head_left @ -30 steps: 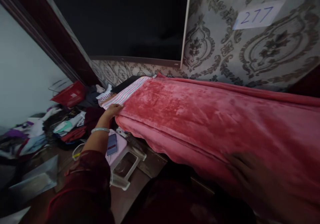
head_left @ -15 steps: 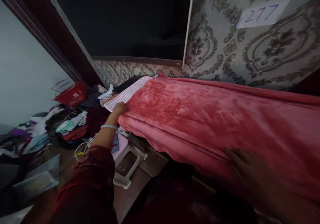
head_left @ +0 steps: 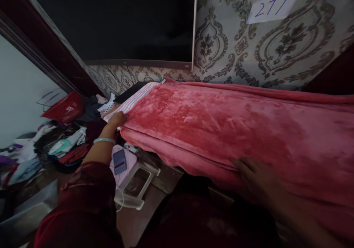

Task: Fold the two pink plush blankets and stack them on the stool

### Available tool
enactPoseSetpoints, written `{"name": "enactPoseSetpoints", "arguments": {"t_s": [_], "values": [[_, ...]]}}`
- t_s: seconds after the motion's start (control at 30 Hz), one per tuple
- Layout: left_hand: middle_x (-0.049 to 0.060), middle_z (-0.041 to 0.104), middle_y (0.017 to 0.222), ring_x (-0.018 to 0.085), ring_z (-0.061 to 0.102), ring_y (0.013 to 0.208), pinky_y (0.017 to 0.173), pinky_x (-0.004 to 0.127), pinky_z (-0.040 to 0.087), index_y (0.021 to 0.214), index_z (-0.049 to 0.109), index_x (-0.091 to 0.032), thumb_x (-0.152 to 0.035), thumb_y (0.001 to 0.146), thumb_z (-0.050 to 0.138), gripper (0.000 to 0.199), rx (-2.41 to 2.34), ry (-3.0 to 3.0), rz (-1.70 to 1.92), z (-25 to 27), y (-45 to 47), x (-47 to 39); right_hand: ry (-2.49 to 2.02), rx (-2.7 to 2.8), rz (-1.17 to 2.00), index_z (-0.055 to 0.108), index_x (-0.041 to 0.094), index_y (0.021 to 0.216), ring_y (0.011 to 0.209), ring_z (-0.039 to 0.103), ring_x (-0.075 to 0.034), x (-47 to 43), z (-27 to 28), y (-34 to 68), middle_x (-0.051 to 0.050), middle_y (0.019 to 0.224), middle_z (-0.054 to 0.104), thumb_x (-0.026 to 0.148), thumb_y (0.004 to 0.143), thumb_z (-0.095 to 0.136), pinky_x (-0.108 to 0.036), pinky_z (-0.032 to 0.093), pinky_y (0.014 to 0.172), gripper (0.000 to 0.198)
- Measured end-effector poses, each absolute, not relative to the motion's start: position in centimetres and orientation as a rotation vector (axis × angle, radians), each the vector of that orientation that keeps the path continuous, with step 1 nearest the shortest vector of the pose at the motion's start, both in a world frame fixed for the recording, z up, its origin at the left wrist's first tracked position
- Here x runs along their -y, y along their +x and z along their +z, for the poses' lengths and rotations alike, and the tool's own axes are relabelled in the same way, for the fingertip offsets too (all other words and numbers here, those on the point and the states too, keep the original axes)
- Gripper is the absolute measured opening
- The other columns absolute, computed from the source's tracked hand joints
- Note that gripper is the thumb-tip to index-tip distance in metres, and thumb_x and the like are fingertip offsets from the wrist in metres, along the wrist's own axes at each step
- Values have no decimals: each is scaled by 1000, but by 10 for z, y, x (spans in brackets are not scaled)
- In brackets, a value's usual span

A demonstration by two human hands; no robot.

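A plush red-pink blanket (head_left: 193, 115) lies spread along a long surface, its front edge hanging in a folded layer. My left hand (head_left: 117, 119), with a bangle on its wrist, has its fingers closed on the blanket's near left corner. Beside that corner, a striped cloth (head_left: 142, 94) shows from under the blanket's left end. Farther right, my right hand (head_left: 253, 172) rests on the blanket near its front edge, fingers stretched out and holding nothing.
A large dark screen (head_left: 124, 23) and a paper marked 277 (head_left: 273, 6) are on the patterned wall. Below my left arm, a phone (head_left: 120, 162) lies on a pink-and-white stool (head_left: 131, 164). A red basket (head_left: 65, 108) and heaped clothes (head_left: 66, 143) are at left.
The view has shifted slightly rightward, bringing the whole phone on the stool into sight. Both hands stay at nearly the same places on the blanket.
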State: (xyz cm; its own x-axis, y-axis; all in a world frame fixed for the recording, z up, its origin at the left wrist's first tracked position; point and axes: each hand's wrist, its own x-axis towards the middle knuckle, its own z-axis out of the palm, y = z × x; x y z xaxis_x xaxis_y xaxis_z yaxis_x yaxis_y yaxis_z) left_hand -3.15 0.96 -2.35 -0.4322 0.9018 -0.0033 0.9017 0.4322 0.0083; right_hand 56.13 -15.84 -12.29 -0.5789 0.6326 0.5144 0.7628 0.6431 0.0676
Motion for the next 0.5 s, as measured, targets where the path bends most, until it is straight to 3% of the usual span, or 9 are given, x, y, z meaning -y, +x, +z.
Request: {"name": "enactPoseSetpoints", "arguments": {"t_s": [0.27, 0.37, 0.5], "values": [[31, 68, 120, 40, 64, 119, 92, 42, 50, 111, 68, -4, -35, 94, 48, 41, -2662, 1656, -165, -34, -15, -5, -1160, 2424, -341, 69, 17, 125, 87, 62, -26, 161, -131, 562, -13, 100, 69, 13, 93, 44, -37, 52, 71, 41], [32, 62, 131, 43, 56, 129, 101, 50, 46, 127, 63, -2, -31, 95, 45, 47, -2736, 1796, -105, -23, 9, -4, -1187, 2408, -376, 70, 17, 123, 85, 61, -26, 164, -126, 556, -13, 100, 68, 13, 92, 45, -37, 51, 70, 40], [21, 43, 158, 37, 35, 148, 117, 53, 31, 150, 47, -13, -38, 98, 44, 58, -2448, 2322, 99, -17, 81, -7, -1209, 2417, -372, 67, 14, 125, 85, 60, -25, 167, -119, 550, -14, 101, 68, 11, 91, 44, -36, 51, 71, 41]]}}
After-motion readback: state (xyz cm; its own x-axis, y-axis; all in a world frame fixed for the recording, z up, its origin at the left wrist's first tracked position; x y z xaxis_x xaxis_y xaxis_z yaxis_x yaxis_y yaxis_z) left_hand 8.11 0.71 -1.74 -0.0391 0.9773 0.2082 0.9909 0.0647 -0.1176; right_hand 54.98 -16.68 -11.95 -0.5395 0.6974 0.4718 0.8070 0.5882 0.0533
